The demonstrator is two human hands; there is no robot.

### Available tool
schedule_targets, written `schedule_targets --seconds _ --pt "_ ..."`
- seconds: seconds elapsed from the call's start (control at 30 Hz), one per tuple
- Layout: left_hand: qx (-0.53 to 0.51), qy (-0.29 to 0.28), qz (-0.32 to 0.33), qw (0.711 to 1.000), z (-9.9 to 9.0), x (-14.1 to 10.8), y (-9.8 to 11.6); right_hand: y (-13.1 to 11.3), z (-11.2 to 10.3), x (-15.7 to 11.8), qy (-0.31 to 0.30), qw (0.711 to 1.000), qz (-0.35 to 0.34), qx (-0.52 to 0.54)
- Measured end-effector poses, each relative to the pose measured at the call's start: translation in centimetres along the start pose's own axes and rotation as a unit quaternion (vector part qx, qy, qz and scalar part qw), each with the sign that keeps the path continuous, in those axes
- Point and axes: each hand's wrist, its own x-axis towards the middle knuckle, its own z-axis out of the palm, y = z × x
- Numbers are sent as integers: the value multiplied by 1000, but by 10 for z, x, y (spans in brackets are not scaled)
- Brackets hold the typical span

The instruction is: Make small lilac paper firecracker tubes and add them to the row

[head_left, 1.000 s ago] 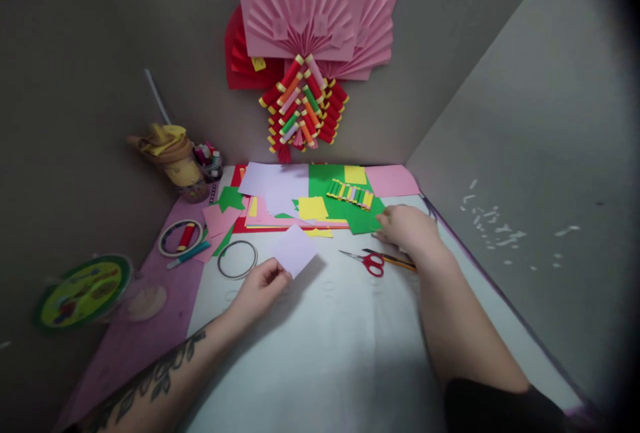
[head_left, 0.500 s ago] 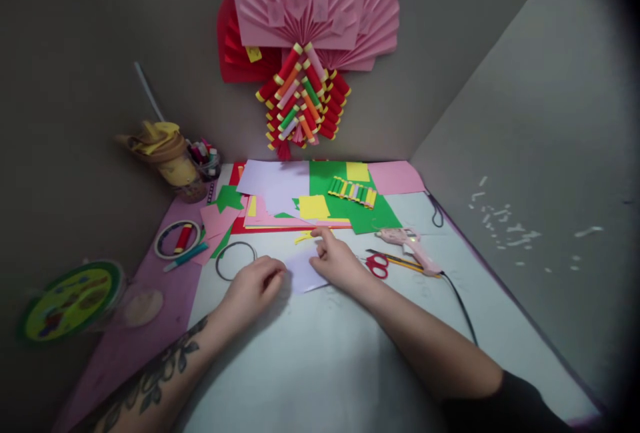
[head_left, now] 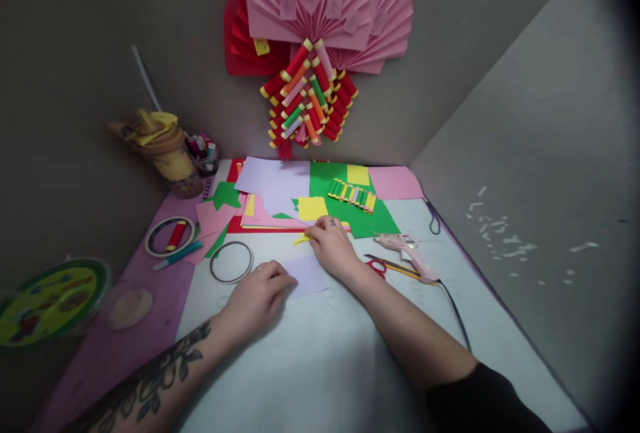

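Note:
A small lilac paper piece (head_left: pixel 306 277) lies flat on the white work surface between my hands. My left hand (head_left: pixel 263 293) rests at its left edge, thumb and fingers pinched together over that edge. Just above the lilac piece, my right hand (head_left: pixel 331 246) has its fingers drawn together, palm down, the fingertips at some narrow yellow paper strips (head_left: pixel 300 240). The wrist side of this hand hovers over the lilac piece's upper right corner. Its fingers partly cover the strips, so the exact grip is hard to see.
Coloured paper sheets (head_left: pixel 280 179) and a row of small paper rolls (head_left: pixel 353 194) lie at the back. On the right are a pink glue gun (head_left: pixel 410 253) with a cord, red scissors (head_left: pixel 377 267) and a pencil (head_left: pixel 407 271). A ring (head_left: pixel 231 263) and tape roll (head_left: pixel 170 236) lie left.
My right hand has moved up off the lilac paper to the yellow strips, its fingers closing together. My left hand stays at the paper's left edge. The view has shifted slightly.

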Motion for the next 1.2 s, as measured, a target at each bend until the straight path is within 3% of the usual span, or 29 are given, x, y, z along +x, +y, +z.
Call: schedule_targets --seconds 0.17,0.4,0.57,0.7,0.8,0.9,0.97,1.0,1.1,1.2 --pt "-32 6 -10 999 -3 1 -1 -6 12 5 -11 1000 8 -12" --pt "-68 27 -20 997 -3 1 -4 -2 11 5 -5 1000 0 -9" --pt "-95 36 -28 994 -3 0 -5 1 10 7 13 1000 7 -12" --pt "-153 50 -43 986 -1 0 -5 1 6 6 63 998 -5 10" --pt "-277 79 -153 946 -3 4 1 -6 -1 -3 139 985 -99 42" --pt "-461 70 -286 837 -7 8 9 -16 -8 -17 228 937 -263 15" --pt "-544 46 -319 775 -10 10 13 -22 -10 -25 264 901 -345 -13" --pt "-562 36 -325 760 -11 10 14 -24 -10 -28 272 890 -367 -19" --pt "-552 43 -325 767 -12 9 13 -27 -8 -30 270 902 -335 23" --pt "-488 94 -304 813 -13 9 12 -30 -7 -28 216 942 -181 182"
